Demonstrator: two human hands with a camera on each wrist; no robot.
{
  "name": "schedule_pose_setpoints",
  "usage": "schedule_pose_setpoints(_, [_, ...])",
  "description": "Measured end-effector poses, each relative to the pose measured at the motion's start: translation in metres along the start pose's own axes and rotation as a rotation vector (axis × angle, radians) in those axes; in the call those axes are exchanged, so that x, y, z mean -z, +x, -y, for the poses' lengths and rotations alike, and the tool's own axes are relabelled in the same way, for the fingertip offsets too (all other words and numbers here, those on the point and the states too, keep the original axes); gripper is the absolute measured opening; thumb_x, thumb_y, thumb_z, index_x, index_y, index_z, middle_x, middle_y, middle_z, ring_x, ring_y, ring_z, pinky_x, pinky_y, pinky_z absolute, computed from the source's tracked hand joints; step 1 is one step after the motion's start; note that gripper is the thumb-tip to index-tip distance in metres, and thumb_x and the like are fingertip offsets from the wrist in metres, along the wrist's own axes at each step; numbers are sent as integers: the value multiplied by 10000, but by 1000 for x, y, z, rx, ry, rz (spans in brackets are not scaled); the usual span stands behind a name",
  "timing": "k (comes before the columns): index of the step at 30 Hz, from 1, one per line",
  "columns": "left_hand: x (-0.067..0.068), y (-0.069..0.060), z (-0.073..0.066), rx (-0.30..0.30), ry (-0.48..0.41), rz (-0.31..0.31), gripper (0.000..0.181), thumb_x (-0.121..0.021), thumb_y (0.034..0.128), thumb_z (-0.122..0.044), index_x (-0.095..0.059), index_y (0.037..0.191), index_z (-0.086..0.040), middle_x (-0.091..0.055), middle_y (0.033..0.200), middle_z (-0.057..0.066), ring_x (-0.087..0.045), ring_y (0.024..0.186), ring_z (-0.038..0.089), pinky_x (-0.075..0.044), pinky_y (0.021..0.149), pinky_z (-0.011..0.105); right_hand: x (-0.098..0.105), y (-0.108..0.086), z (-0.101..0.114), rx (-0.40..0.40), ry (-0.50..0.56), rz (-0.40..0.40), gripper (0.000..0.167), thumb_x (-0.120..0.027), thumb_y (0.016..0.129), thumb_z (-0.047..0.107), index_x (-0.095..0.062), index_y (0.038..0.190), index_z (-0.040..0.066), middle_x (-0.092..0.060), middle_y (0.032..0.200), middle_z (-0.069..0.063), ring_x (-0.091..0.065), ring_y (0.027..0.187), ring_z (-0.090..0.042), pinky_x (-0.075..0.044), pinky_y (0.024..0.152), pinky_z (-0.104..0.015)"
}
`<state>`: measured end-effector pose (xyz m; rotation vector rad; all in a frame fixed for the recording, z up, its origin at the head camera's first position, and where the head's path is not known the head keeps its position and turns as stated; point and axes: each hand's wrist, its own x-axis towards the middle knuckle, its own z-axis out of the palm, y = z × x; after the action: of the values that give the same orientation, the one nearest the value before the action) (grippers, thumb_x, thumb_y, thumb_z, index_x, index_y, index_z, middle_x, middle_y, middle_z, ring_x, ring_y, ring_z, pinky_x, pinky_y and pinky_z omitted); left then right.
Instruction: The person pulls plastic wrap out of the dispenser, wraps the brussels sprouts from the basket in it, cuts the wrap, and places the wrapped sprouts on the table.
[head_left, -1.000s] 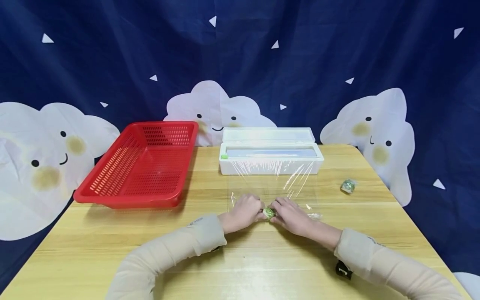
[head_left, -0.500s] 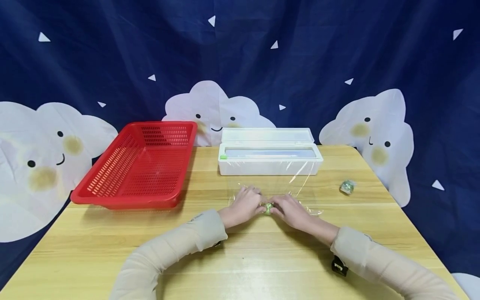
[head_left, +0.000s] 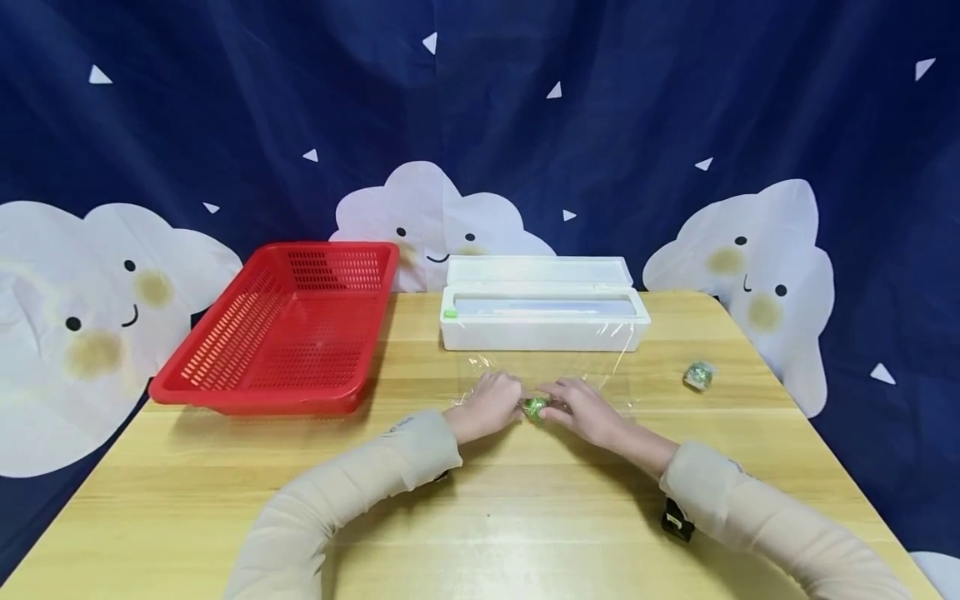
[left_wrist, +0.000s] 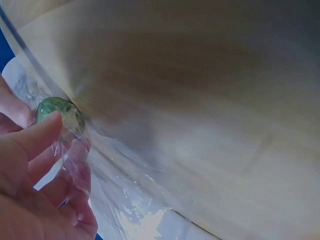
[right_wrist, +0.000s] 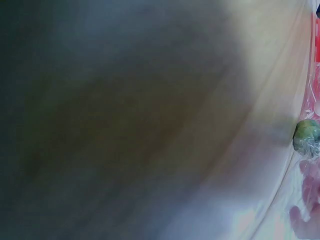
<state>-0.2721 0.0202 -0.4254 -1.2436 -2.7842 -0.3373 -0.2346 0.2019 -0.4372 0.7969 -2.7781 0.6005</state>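
A small round green ball [head_left: 535, 408], its kind unclear, sits between the two hands at mid-table. Clear cling film [head_left: 555, 364] wraps round it and runs back to the white dispenser box [head_left: 543, 336]. My left hand [head_left: 491, 405] pinches the ball from the left; in the left wrist view its thumb lies on the ball, with crumpled film about the fingers. From the right, my right hand [head_left: 591, 414] holds the ball's wrapped side between thumb and fingers. The right wrist view catches only the ball [right_wrist: 306, 136] and some fingers at its edge.
A red perforated basket [head_left: 341, 390] stands at the left. The dispenser's lid [head_left: 538, 268] is raised, and a green slider [head_left: 450, 313] sits at the left end of its rim. Another film-wrapped green ball [head_left: 699, 375] lies on the wooden table [head_left: 487, 533] to the right.
Both hands have shifted slightly away from the person, toward the dispenser, rolling or turning the ball in the film. The film's taut creases by the box have slackened.
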Motion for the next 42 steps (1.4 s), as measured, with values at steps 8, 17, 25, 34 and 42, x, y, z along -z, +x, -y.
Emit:
schedule_pose_setpoints(8, [-2, 2, 2, 34, -16, 13, 300, -754, 720, -213, -701, 1010, -161, -689, 853, -3, -505, 676, 113, -354, 623, 217, -3, 4, 1, 22, -104, -53, 334, -753, 696, 285, -650, 943, 85, -630, 924, -43, -527, 842, -207, -426, 814, -465])
schedule_pose_setpoints(17, [4, 8, 5, 170, -54, 99, 289, -642, 821, -308, -664, 1100, -237, -607, 958, 9, -378, 833, 160, -254, 746, 312, 4, 11, -1, -17, -109, -12, 273, -723, 745, 223, -681, 970, 72, -632, 930, -53, -505, 879, -211, -406, 808, -453])
schedule_pose_setpoints(25, [9, 11, 8, 246, -89, 51, 269, -624, 846, -274, -664, 1108, -222, -600, 1051, 31, -436, 948, 219, -257, 777, 364, 7, 19, -9, -19, -146, 83, 249, -646, 828, 194, -667, 1020, 37, -631, 951, -94, -502, 898, -251, -386, 842, -523])
schedule_pose_setpoints(34, [8, 2, -11, 139, 103, 43, 408, -601, 862, -207, -546, 1267, -187, -514, 1283, 57, -398, 1163, 256, -230, 940, 502, 12, 27, -13, -74, -184, 158, 267, -561, 899, 143, -632, 1102, -13, -588, 957, -103, -447, 875, -251, -382, 762, -419])
schedule_pose_setpoints(42, [5, 2, 0, 197, 16, 243, 551, -576, 884, -294, -379, 1391, -204, -436, 1378, 48, -379, 1241, 297, -165, 1015, 555, 7, 19, -15, -2, -101, -5, 442, -675, 798, 219, -573, 1160, -13, -641, 958, -124, -493, 884, -253, -403, 828, -454])
